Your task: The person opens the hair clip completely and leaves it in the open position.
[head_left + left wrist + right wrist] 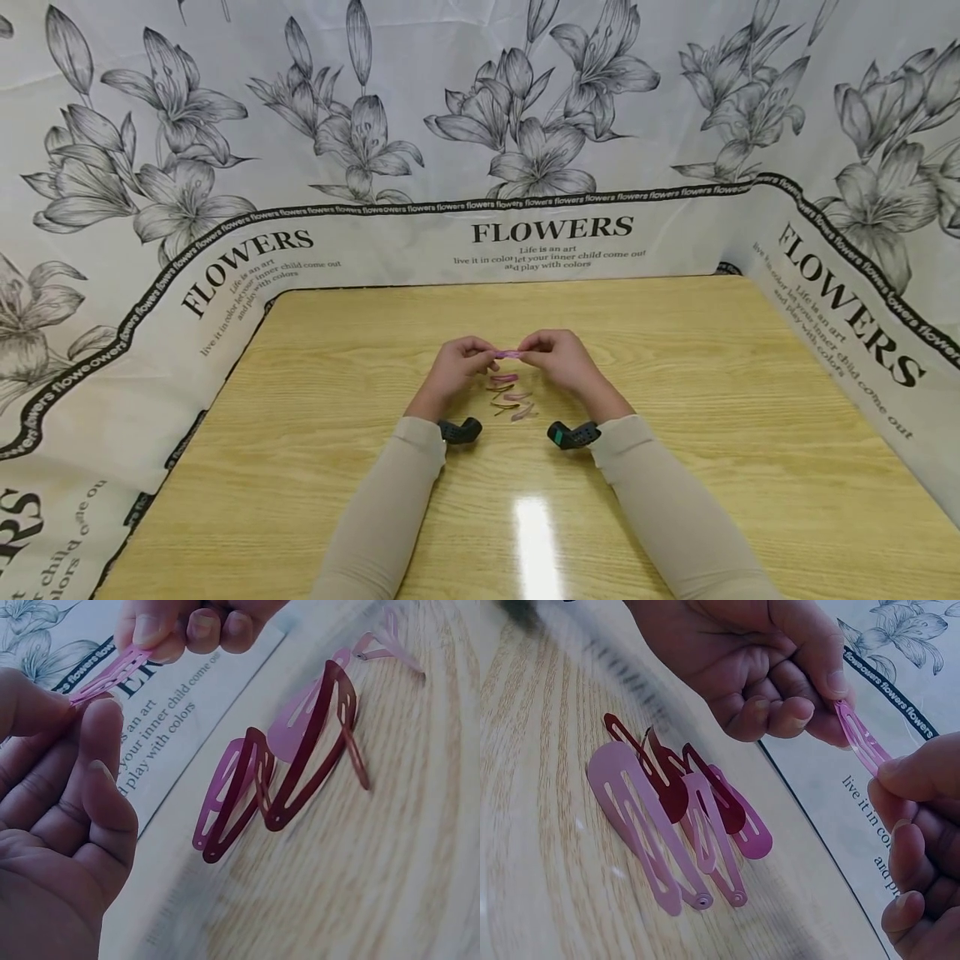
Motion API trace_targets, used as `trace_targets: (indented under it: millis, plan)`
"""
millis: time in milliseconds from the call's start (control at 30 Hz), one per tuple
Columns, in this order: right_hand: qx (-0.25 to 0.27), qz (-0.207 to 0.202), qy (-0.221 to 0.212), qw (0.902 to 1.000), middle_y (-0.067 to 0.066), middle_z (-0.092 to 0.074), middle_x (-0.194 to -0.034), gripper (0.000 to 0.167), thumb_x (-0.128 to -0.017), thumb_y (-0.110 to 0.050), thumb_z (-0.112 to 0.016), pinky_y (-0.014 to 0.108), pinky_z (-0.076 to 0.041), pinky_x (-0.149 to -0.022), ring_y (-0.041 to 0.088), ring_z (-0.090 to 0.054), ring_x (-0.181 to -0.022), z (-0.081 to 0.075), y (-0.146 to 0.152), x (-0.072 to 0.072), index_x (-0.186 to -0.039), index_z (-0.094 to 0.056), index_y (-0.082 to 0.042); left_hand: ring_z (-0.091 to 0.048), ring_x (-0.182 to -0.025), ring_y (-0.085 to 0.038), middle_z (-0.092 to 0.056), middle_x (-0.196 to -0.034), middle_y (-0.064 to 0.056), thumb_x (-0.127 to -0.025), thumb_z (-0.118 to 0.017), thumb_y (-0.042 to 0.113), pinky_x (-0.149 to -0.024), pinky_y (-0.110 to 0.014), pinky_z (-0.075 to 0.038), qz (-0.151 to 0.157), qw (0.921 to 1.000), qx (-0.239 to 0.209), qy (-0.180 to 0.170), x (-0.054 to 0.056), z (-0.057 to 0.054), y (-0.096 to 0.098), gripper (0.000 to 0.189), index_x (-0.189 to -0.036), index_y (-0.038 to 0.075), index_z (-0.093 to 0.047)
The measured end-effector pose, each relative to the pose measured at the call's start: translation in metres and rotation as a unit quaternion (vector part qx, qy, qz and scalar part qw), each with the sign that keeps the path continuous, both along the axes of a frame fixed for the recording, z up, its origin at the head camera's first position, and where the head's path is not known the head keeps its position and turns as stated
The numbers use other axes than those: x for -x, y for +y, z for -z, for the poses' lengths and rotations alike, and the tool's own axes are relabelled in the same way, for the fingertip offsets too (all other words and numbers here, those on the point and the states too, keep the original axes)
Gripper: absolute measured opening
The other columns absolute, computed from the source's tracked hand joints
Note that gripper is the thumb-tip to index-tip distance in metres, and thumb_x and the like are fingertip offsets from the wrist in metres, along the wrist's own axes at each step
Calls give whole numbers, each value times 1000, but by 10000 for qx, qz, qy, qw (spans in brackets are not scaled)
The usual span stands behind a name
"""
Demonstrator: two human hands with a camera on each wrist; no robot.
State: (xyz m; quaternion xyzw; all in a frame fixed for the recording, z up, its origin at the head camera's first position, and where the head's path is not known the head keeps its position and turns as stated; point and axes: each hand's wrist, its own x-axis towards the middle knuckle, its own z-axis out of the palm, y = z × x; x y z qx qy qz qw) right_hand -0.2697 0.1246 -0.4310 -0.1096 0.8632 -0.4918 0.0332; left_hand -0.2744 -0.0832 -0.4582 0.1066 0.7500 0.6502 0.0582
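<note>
Both hands hold one bright pink snap hair clip [507,354] between them above the table. My left hand [457,367] pinches one end with thumb and index finger. At the other end, the thumb and index finger of my right hand [561,357] pinch it. In the right wrist view the clip [861,739] stretches between the two sets of fingertips. Below the hands lie more snap clips: a magenta one [756,838], dark red ones [304,787] and pale pink ones [634,810]. They overlap in a loose column running toward the person.
The wood-grain table [337,350] spreads out around the clips. A white cloth [555,242] with flower drawings and lettering stands along its back and sides. Dark wrist devices [573,434] sit at both cuffs. A bright reflection lies on the near tabletop.
</note>
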Motion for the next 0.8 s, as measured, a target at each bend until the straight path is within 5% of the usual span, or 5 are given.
trace_targets:
  millis: [200,533,800]
  plan:
    - [0,31,-20,10000,7,-69,-101,11,-92,-19,-66,33,-46,-74,21,-58,-88,2,2,1,-98,-71,-12,-61,-77,-13,-69,-76,1,-93,-62,15,-74,-31,-49,-22,9999,-108,-48,0,2,0,14,-99,2,-67]
    - [131,-69,-31,9999,8,-67,-96,10,-94,-17,-64,32,-44,-67,21,-52,-79,2,1,0,-99,-70,-10,-63,-77,-14,-70,-83,-14,-94,-63,15,-75,-31,-51,34,9998,-206,-63,-1,4,1,14,-99,2,-67]
    - [272,-250,-54,9993,9,-64,-95,11,-95,-14,-62,32,-44,-68,20,-50,-79,1,0,1,-101,-67,-6,-62,-75,-15,-68,-79,-9,-93,-64,14,-74,-32,-51,-3,9996,-290,-14,-1,3,1,14,-97,2,-67]
